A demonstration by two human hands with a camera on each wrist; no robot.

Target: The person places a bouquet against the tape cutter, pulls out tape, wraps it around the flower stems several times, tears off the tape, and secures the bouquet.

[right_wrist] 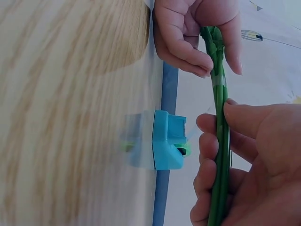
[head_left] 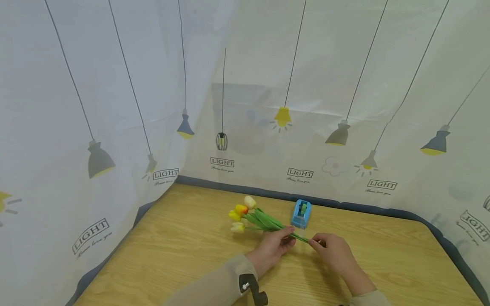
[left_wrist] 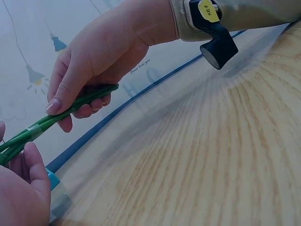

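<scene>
A small bunch of tulips [head_left: 241,209], yellow, orange and cream, lies across both hands with its blooms pointing left. My left hand [head_left: 271,247] holds the green stems just below the leaves. Farther down, near the cut ends, my right hand [head_left: 336,253] grips them between thumb and curled fingers. A band of clear tape [right_wrist: 219,81] wraps the stems between the two hands in the right wrist view. Behind the stems stands a blue tape dispenser [head_left: 301,213] with a green roll core; its toothed cutting edge [right_wrist: 185,127] shows from the right wrist.
The wood-grain table [head_left: 172,250] spreads around both hands. A pale curtain [head_left: 245,93] printed with hanging lamps encloses its back and sides, with a dark blue band [head_left: 237,188] along the table edge. A black camera mount [head_left: 250,288] sits on the left wrist.
</scene>
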